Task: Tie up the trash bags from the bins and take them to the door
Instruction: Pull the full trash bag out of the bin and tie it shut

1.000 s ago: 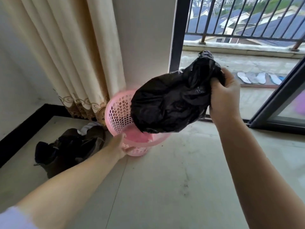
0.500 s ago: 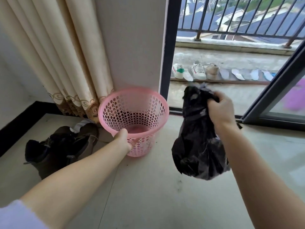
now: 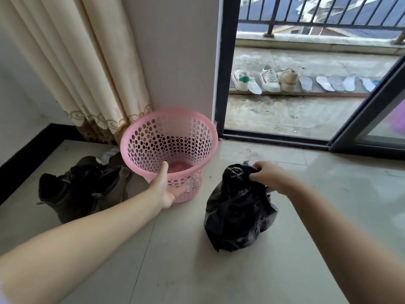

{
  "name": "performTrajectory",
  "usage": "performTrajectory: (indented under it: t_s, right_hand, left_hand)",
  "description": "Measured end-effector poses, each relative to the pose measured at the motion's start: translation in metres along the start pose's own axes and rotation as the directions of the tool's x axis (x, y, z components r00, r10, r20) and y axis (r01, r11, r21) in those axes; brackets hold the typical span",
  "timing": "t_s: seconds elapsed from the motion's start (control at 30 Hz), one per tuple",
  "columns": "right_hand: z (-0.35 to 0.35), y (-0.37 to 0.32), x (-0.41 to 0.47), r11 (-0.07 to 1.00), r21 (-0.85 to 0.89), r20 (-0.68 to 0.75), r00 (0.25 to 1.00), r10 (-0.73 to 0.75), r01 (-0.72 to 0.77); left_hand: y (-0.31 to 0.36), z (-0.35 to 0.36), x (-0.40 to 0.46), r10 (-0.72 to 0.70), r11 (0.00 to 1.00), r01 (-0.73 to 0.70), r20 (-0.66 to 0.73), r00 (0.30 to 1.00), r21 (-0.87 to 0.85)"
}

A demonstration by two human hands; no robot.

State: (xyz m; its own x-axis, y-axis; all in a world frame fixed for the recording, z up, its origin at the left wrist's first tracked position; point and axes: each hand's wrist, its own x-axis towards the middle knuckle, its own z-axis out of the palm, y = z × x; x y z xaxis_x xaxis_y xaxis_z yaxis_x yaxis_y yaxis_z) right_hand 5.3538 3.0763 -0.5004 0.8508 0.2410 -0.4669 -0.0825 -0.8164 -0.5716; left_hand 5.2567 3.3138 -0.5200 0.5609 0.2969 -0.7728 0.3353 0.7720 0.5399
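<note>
The black trash bag [image 3: 237, 211] had come down from mid-air onto the floor [image 3: 306, 216], just right of the pink bin [image 3: 168, 145]. The right hand [image 3: 267, 178] gripped its gathered top, while the left hand [image 3: 163, 188] held the bin's near rim, thumb inside.

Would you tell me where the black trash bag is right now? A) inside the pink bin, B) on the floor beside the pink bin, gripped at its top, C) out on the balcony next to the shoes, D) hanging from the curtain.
B: the black trash bag sits on the floor to the right of the pink bin, with the right hand gripping its gathered top.
</note>
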Motion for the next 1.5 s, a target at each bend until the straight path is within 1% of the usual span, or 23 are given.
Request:
performTrajectory:
  t_s: [0.07, 0.13, 0.23, 0.3, 0.4, 0.5, 0.57, 0.63, 0.7, 0.77, 0.87, 0.9, 0.97, 1.07, 1.13, 1.2, 1.27, 1.33, 1.37, 1.4, 1.43, 1.47, 1.5]
  right_hand:
    - [-0.005, -0.003, 0.000, 0.998, 0.059, 0.060, 0.998, 0.011, -0.014]
    - [-0.009, -0.006, -0.003, 0.987, 0.158, 0.127, 0.992, 0.020, -0.040]
    - [-0.014, -0.011, -0.010, 0.947, 0.317, 0.213, 0.977, -0.013, -0.057]
    - [-0.021, -0.012, -0.015, 0.894, 0.442, 0.295, 0.953, -0.066, -0.075]
    - [-0.046, -0.009, -0.023, 0.850, 0.526, 0.327, 0.931, -0.165, -0.034]
    - [-0.076, -0.001, -0.030, 0.814, 0.580, 0.161, 0.976, -0.143, 0.024]
    - [-0.090, 0.002, -0.033, 0.866, 0.495, -0.018, 0.997, -0.070, 0.070]
    - [-0.097, 0.000, -0.035, 0.873, 0.462, -0.247, 0.968, -0.047, 0.160]
    - [-0.099, -0.006, -0.038, 0.776, 0.536, -0.453, 0.889, -0.068, 0.333]
    - [-0.100, -0.015, -0.042, 0.627, 0.617, -0.543, 0.834, -0.097, 0.475]
    - [-0.100, -0.028, -0.047, 0.389, 0.745, -0.495, 0.840, -0.221, 0.541]
    - [-0.098, -0.030, -0.047, 0.362, 0.772, -0.454, 0.852, -0.261, 0.522]
    - [-0.093, -0.031, -0.047, 0.430, 0.767, -0.342, 0.870, -0.354, 0.477]
    - [-0.082, -0.027, -0.044, 0.643, 0.638, -0.165, 0.891, -0.423, 0.423]
    - [-0.080, -0.025, -0.042, 0.710, 0.583, -0.148, 0.911, -0.385, 0.395]
    - [-0.082, -0.023, -0.040, 0.704, 0.598, -0.166, 0.919, -0.358, 0.382]
    - [-0.087, -0.021, -0.039, 0.671, 0.639, -0.175, 0.921, -0.349, 0.376]
    - [-0.091, -0.022, -0.041, 0.651, 0.652, -0.178, 0.913, -0.366, 0.388]
    - [-0.092, -0.023, -0.043, 0.642, 0.654, -0.177, 0.906, -0.384, 0.400]
    - [-0.094, -0.025, -0.044, 0.633, 0.656, -0.176, 0.899, -0.402, 0.411]
    - [-0.094, -0.027, -0.046, 0.629, 0.654, -0.173, 0.893, -0.416, 0.420]
    - [-0.094, -0.029, -0.047, 0.633, 0.646, -0.167, 0.888, -0.428, 0.426]
    - [-0.093, -0.031, -0.048, 0.649, 0.629, -0.152, 0.886, -0.438, 0.429]
  left_hand:
    - [-0.016, 0.003, -0.008, -0.044, 0.990, 0.027, 0.121, 0.992, 0.136]
    - [-0.035, 0.015, -0.030, -0.099, 0.919, -0.010, 0.256, 0.962, 0.394]
    - [-0.053, 0.041, -0.044, -0.070, 0.674, -0.306, 0.471, 0.879, 0.672]
    - [-0.049, 0.057, -0.039, -0.002, 0.511, -0.487, 0.568, 0.823, 0.708]
    - [-0.025, 0.077, -0.038, 0.214, 0.436, -0.605, 0.577, 0.788, 0.666]
    - [0.001, 0.087, -0.034, 0.405, 0.439, -0.668, 0.531, 0.744, 0.601]
    - [0.016, 0.086, -0.034, 0.483, 0.365, -0.709, 0.528, 0.698, 0.604]
    - [0.024, 0.083, -0.034, 0.521, 0.233, -0.733, 0.555, 0.649, 0.639]
    - [0.028, 0.080, -0.038, 0.535, 0.000, -0.739, 0.624, 0.569, 0.673]
    - [0.032, 0.079, -0.044, 0.515, -0.211, -0.704, 0.689, 0.509, 0.678]
    - [0.041, 0.083, -0.064, 0.410, -0.318, -0.764, 0.808, 0.423, 0.562]
    - [0.044, 0.086, -0.071, 0.342, -0.361, -0.780, 0.851, 0.399, 0.511]
    - [0.051, 0.090, -0.086, 0.154, -0.417, -0.791, 0.893, 0.424, 0.447]
    - [0.059, 0.090, -0.101, -0.092, -0.418, -0.759, 0.808, 0.582, 0.499]
    - [0.063, 0.090, -0.105, -0.046, -0.508, -0.712, 0.810, 0.585, 0.485]
    - [0.070, 0.091, -0.101, 0.134, -0.684, -0.594, 0.873, 0.469, 0.424]
    - [0.076, 0.091, -0.094, 0.318, -0.802, -0.491, 0.939, 0.128, 0.339]
    - [0.075, 0.087, -0.090, 0.442, -0.822, -0.468, 0.881, -0.169, 0.323]
    - [0.075, 0.087, -0.089, 0.494, -0.809, -0.480, 0.835, -0.242, 0.340]
    - [0.073, 0.087, -0.089, 0.542, -0.780, -0.506, 0.803, -0.249, 0.369]
    - [0.071, 0.089, -0.090, 0.597, -0.711, -0.579, 0.778, -0.195, 0.400]
    - [0.069, 0.091, -0.090, 0.645, -0.583, -0.694, 0.760, -0.080, 0.422]
    - [0.067, 0.094, -0.090, 0.654, -0.388, -0.821, 0.753, 0.075, 0.419]
